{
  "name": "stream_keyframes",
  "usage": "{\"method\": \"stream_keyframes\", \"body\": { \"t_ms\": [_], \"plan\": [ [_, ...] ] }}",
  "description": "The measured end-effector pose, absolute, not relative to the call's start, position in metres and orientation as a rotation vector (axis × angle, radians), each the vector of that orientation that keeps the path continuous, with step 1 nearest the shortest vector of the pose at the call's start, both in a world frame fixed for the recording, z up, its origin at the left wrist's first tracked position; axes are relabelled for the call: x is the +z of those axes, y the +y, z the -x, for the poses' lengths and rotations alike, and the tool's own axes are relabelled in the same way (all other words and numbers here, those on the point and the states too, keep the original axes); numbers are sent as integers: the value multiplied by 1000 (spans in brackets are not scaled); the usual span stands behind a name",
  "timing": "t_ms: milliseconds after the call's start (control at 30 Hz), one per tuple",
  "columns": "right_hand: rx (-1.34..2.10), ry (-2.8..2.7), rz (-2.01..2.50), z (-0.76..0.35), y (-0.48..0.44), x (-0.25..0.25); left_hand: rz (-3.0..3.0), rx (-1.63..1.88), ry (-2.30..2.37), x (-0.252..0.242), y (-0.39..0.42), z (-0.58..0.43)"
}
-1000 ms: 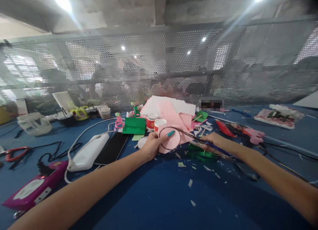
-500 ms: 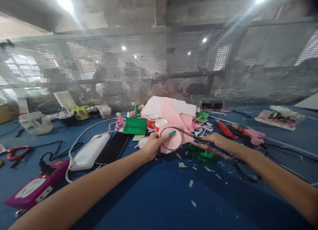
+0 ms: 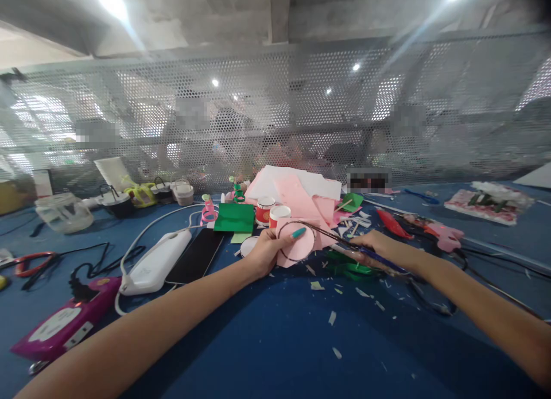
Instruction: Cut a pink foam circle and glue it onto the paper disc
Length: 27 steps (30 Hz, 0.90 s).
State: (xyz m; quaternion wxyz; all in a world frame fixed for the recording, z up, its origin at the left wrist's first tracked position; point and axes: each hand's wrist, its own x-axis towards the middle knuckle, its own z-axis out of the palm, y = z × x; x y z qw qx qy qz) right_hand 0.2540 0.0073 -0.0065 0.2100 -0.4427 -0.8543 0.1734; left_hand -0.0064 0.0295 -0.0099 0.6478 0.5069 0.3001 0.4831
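My left hand (image 3: 263, 254), with a long teal thumbnail, pinches a small piece of pink paper (image 3: 297, 246). A dark circle outline is marked on that paper. From the right, my right hand (image 3: 373, 247) is closed around what look like scissors, with long dark blades (image 3: 329, 232) and a blue handle part (image 3: 383, 258). The blades reach the paper's upper right edge, along the circle line; whether they are apart is hard to make out. Just behind the paper stand two red and white cups (image 3: 266, 211). A white disc (image 3: 248, 247) lies beside my left hand.
Pink and white sheets (image 3: 297, 186) are piled behind the cups. Left are a green block (image 3: 233, 217), a black phone (image 3: 197, 255), a white power strip (image 3: 157, 264) and a purple adapter (image 3: 64, 324). Paper scraps (image 3: 332, 317) litter the blue table; a pink glue gun (image 3: 445, 235) lies right.
Almost nothing differs. The view has shifted slightly, while both hands keep their holds and the blades stay at the pink paper's edge.
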Motion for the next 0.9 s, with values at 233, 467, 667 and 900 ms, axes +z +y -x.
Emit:
{"method": "stream_keyframes", "body": {
  "t_ms": [233, 467, 667, 900],
  "plan": [
    [538, -2426, 1225, -251, 1, 1, -1171, 1049, 702, -10, 27, 6],
    [568, -2430, 1202, -250, 1, 4, -1118, 1030, 701, -10, 29, 8],
    [571, -2379, 1212, -246, 2, 3, -1119, 1027, 700, -14, 32, 9],
    [540, -2406, 1213, -251, 3, 2, -1105, 1044, 705, -14, 33, 10]
  ]
}}
